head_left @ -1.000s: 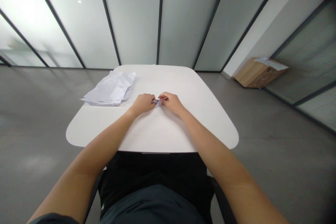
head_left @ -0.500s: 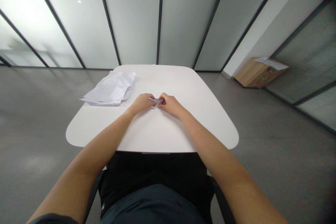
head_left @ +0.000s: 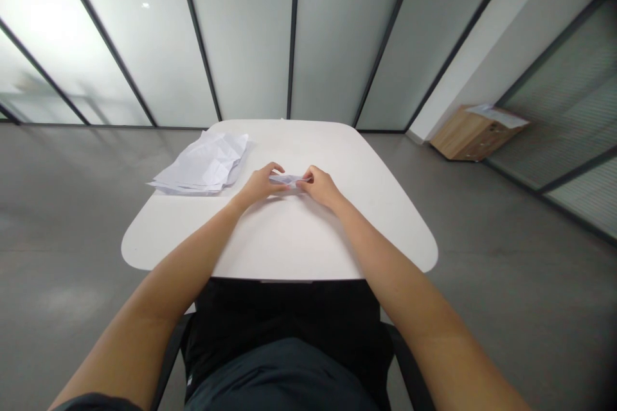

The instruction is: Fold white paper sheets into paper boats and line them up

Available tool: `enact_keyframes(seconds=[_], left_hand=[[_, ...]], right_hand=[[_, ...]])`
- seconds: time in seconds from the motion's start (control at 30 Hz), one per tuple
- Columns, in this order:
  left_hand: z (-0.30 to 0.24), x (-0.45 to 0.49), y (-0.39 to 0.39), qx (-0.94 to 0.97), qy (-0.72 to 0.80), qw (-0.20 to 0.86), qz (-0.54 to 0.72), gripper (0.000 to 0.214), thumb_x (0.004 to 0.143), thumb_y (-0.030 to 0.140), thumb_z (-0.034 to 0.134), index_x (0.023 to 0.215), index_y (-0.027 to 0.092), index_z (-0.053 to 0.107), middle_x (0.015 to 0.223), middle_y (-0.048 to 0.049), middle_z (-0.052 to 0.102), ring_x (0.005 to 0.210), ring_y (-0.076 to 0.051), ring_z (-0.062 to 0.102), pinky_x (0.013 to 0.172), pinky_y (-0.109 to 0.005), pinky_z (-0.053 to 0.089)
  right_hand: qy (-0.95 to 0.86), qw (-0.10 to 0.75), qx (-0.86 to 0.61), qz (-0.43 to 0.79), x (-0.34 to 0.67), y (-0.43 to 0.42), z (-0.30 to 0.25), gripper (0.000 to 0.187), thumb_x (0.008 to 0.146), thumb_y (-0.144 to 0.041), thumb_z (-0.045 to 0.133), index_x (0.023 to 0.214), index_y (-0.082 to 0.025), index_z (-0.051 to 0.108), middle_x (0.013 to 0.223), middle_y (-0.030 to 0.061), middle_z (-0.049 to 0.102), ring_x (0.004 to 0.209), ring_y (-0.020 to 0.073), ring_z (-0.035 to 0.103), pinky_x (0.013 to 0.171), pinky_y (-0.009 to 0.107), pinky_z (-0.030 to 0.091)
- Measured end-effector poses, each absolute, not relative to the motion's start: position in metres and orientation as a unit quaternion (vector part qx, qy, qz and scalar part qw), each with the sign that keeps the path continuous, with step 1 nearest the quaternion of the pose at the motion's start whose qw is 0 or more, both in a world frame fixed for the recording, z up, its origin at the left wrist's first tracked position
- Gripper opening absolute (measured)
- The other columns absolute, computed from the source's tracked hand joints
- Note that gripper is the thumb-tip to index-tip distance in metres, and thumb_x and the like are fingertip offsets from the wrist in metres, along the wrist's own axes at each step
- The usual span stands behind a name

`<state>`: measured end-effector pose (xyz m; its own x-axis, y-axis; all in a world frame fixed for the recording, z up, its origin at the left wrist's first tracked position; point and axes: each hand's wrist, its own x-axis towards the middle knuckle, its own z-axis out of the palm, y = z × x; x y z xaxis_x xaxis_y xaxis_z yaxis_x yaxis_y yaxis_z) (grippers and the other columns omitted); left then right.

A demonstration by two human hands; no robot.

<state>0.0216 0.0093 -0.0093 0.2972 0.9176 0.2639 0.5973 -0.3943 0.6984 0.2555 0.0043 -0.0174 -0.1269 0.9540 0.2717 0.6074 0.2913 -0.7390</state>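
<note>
A small folded piece of white paper [head_left: 287,180] lies stretched between my hands, just above the table's middle. My right hand [head_left: 320,187] pinches its right end between fingers and thumb. My left hand [head_left: 261,184] holds its left end, with the fingers curved up over the fold. The paper's underside is hidden. To the left of my left hand, a loose pile of crumpled white paper sheets [head_left: 202,164] rests on the white rounded table [head_left: 294,241], apart from both hands.
Grey floor surrounds the table. Frosted glass panels with dark frames stand beyond it. A wooden low cabinet [head_left: 470,135] with papers on top sits at the far right. My dark-clothed lap and the black chair arms [head_left: 168,353] are below the table's near edge.
My hands have moved slightly apart, and the folded paper now lies flatter and longer between them. The paper pile has not moved.
</note>
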Motion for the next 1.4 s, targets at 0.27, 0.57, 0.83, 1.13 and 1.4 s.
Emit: enact_keyframes(seconds=[0.27, 0.57, 0.83, 1.13, 1.4], left_hand=[[-0.005, 0.026, 0.008, 0.753, 0.503, 0.222, 0.362, 0.039, 0.077, 0.049, 0.082, 0.106, 0.023, 0.08, 0.096, -0.0035, 0.08, 0.089, -0.023, 0.071, 0.082, -0.031, 0.051], [-0.006, 0.031, 0.008, 0.761, 0.495, 0.213, 0.362, 0.037, 0.077, 0.049, 0.08, 0.103, 0.022, 0.082, 0.093, -0.0031, 0.08, 0.086, -0.022, 0.07, 0.08, -0.03, 0.05], [-0.009, 0.029, 0.008, 0.774, 0.477, 0.24, 0.34, 0.04, 0.076, 0.046, 0.082, 0.108, 0.022, 0.08, 0.096, -0.0019, 0.08, 0.082, -0.02, 0.07, 0.078, -0.029, 0.05], [-0.006, 0.027, 0.007, 0.784, 0.465, 0.225, 0.344, 0.03, 0.079, 0.046, 0.078, 0.093, 0.019, 0.08, 0.085, -0.0012, 0.077, 0.079, -0.019, 0.066, 0.072, -0.028, 0.047], [-0.012, 0.026, 0.011, 0.803, 0.476, 0.18, 0.31, 0.026, 0.08, 0.037, 0.075, 0.102, 0.023, 0.079, 0.095, -0.0023, 0.081, 0.085, -0.021, 0.07, 0.079, -0.029, 0.049]], right_hand=[[-0.739, 0.38, -0.479, 0.283, 0.253, 0.004, -0.021, 0.043, 0.079, -0.031, 0.077, 0.119, -0.022, 0.065, 0.105, 0.0019, 0.074, 0.074, 0.0147, 0.063, 0.072, 0.027, 0.05], [-0.74, 0.361, -0.501, 0.266, 0.25, 0.004, -0.016, 0.024, 0.078, -0.029, 0.079, 0.101, -0.021, 0.078, 0.096, 0.0021, 0.078, 0.083, 0.0183, 0.067, 0.078, 0.029, 0.05], [-0.723, 0.385, -0.516, 0.249, 0.26, 0.012, -0.02, 0.016, 0.075, -0.033, 0.079, 0.087, -0.022, 0.077, 0.082, -0.0017, 0.074, 0.076, 0.0173, 0.062, 0.071, 0.028, 0.046], [-0.727, 0.397, -0.492, 0.268, 0.26, 0.012, -0.019, 0.015, 0.075, -0.032, 0.08, 0.086, -0.022, 0.077, 0.083, -0.0015, 0.076, 0.079, 0.0184, 0.066, 0.074, 0.028, 0.049], [-0.76, 0.367, -0.488, 0.223, 0.259, 0.009, -0.023, 0.017, 0.081, -0.02, 0.075, 0.097, -0.024, 0.081, 0.096, -0.0003, 0.08, 0.09, 0.0205, 0.072, 0.085, 0.031, 0.053]])
